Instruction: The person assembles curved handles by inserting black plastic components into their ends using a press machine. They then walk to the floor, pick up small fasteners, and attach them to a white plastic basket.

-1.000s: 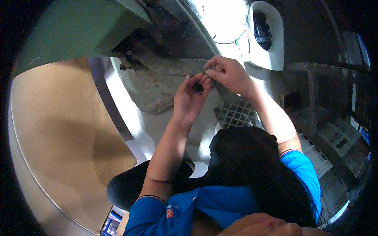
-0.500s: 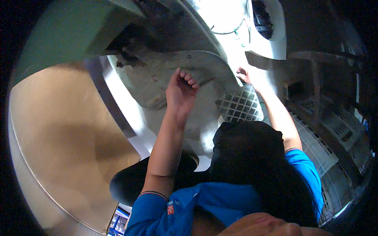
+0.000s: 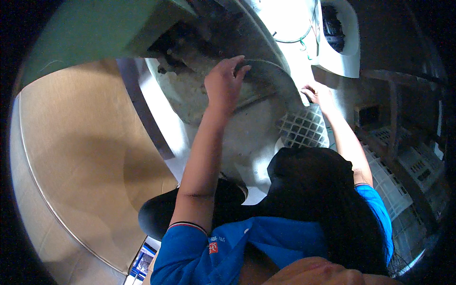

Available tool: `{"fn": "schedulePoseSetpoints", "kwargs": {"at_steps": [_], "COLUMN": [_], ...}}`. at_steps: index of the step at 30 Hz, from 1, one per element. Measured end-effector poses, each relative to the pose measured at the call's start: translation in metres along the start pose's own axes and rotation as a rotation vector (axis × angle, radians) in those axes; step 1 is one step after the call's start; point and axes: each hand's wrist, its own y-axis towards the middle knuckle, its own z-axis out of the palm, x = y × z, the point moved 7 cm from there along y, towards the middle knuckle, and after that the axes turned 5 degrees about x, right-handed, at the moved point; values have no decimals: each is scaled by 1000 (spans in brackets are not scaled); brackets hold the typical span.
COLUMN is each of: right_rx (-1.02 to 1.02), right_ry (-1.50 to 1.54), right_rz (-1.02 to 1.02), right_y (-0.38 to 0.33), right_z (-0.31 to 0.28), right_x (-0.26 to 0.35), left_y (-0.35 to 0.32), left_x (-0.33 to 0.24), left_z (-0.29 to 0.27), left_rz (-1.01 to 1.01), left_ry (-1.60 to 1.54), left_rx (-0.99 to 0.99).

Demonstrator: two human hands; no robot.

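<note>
My left hand (image 3: 224, 84) is raised over the grey, worn plate of a machine base (image 3: 256, 114). Its thumb and forefinger stand apart, and I see nothing between them; the other fingers curl out of sight. My right hand (image 3: 320, 95) rests at the near end of a brightly lit white surface (image 3: 290, 21). The fingers there are bent toward the thumb, and whatever they pinch is too small and glaring to make out. Just below that hand, by my knee, lies a pale lattice panel (image 3: 306, 127). A dark thin cord (image 3: 297, 41) curves across the white surface.
A large tan carton (image 3: 90, 156) stands at left under a green machine housing (image 3: 90, 38). At the upper right, a white open container (image 3: 351, 52) holds dark material. Pale plastic crates (image 3: 387, 178) and a dark frame (image 3: 393, 109) fill the right side.
My left hand has moved up and turned, its thumb and forefinger now apart. The right hand has closed up more at the white surface. The whole view has shifted slightly.
</note>
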Motion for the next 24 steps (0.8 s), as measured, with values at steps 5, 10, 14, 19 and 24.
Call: {"fn": "schedulePoseSetpoints", "kwargs": {"at_steps": [5, 10, 14, 19, 24], "right_rx": [3, 2, -52, -61, -227], "right_ry": [-31, -100, -98, -281, 484], "right_rz": [-37, -98, -94, -24, 121], "right_y": [4, 11, 8, 10, 5], "right_z": [-7, -6, -7, 3, -31], "right_x": [11, 6, 8, 2, 28], "left_y": [23, 48, 38, -21, -54], "left_x": [4, 10, 3, -3, -39], "left_z": [8, 17, -3, 38, 83], "left_rz": [96, 109, -69, -404, -652], "left_ry": [199, 140, -291, -1783, -1956], "left_rx": [204, 401, 135, 433, 540]}}
